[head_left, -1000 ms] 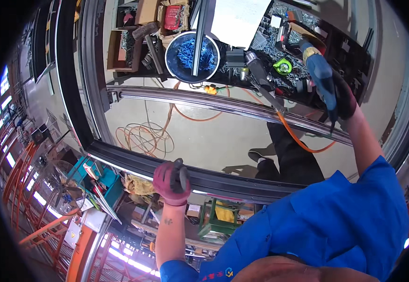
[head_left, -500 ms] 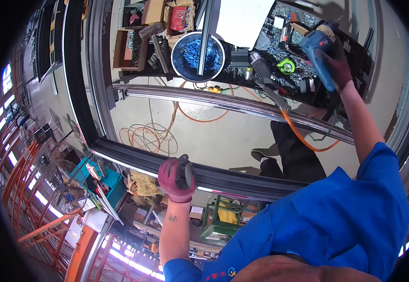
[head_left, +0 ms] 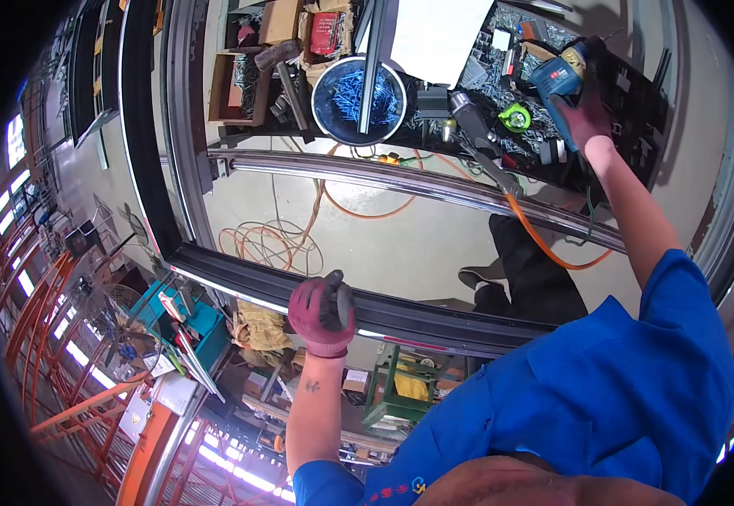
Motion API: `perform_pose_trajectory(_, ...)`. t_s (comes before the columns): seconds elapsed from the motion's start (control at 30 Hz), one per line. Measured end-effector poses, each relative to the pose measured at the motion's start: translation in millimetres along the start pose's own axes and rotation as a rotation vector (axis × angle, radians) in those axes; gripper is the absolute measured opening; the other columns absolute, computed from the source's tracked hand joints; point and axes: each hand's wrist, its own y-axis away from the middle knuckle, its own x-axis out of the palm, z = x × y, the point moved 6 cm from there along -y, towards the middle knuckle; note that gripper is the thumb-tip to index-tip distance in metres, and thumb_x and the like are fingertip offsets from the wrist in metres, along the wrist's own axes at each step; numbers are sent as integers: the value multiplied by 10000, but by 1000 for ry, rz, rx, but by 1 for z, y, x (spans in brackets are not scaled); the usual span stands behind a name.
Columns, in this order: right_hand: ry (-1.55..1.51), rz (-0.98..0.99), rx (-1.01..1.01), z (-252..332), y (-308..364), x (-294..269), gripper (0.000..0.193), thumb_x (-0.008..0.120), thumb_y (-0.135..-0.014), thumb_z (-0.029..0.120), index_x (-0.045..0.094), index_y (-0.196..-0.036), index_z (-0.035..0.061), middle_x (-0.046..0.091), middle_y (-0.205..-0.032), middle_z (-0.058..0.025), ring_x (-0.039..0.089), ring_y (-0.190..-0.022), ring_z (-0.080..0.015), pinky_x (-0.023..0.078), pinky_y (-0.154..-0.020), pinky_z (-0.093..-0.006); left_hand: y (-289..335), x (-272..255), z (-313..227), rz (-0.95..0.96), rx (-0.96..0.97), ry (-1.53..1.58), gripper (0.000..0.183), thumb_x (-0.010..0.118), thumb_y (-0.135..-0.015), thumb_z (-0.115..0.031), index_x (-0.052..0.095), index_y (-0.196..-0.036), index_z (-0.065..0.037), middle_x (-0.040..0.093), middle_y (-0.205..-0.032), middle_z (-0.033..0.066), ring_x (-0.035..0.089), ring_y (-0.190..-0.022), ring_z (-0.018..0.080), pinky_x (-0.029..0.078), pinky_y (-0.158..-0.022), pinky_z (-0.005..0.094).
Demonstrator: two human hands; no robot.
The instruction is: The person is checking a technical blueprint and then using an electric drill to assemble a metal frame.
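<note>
In a maroon and grey glove, my left hand [head_left: 323, 315] is closed over the near bar of a long black metal frame [head_left: 240, 274]. My right hand [head_left: 588, 118], gloved alike, is wrapped round a blue power drill [head_left: 559, 78]. The drill lies over the right end of the parts tray, its bit pointing up and to the right. Loose silver screws [head_left: 489, 80] fill the tray beside it, with a bright green tape measure [head_left: 514, 117] among them. The tips of my right fingers are partly hidden behind the drill.
A bucket of blue screws [head_left: 357, 99] stands left of a white sheet [head_left: 438, 38], a metal bar across it. A hammer [head_left: 278, 57] and an open cardboard box [head_left: 236, 88] lie farther left. An orange hose [head_left: 544, 244] hangs over the metal rail [head_left: 367, 181]. Coiled cables [head_left: 270, 244] lie on the floor.
My right hand and the drill have shifted slightly left and down, with the drill turned a little. My left hand keeps its hold on the frame.
</note>
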Motion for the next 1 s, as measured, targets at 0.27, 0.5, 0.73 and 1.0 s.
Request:
perform_pose_trajectory(0.27,100,-76,-44,21,8,1,1145,840,-926,360,103,-1773,135,259,-1800,-221,405,-1585,-439,393,-1285,-440,-3,-1,-5,-25,39,-14,285,801,-823,-117,801,-1105,-78,740,-930,108,717,-861,330,557,-818,433)
perform_pose_trajectory(0.5,-7,-176,-118,-5,-13,23,1181,837,-931,360,37,-1776,159,338,-1742,-269,403,-1581,-442,369,-1298,-450,-3,-2,-6,-18,42,-15,301,802,-819,-107,799,-1118,-76,747,-918,104,716,-842,327,558,-813,428)
perform_pose_trajectory(0.73,161,78,146,14,-13,11,1209,778,-963,469,-82,-1753,155,425,-1658,-265,580,-1424,-453,525,-1152,-523,-5,-6,-12,-14,4,26,235,763,-879,-50,799,-1110,-73,761,-934,115,726,-861,339,568,-797,429)
perform_pose_trajectory(1.0,401,131,-313,110,65,-46,904,802,-930,457,401,-1684,160,530,-1581,-262,571,-1428,-445,489,-1199,-498,-4,-13,-20,-114,-68,69,160,793,-923,-106,799,-1080,-78,771,-912,133,739,-821,320,576,-765,421)
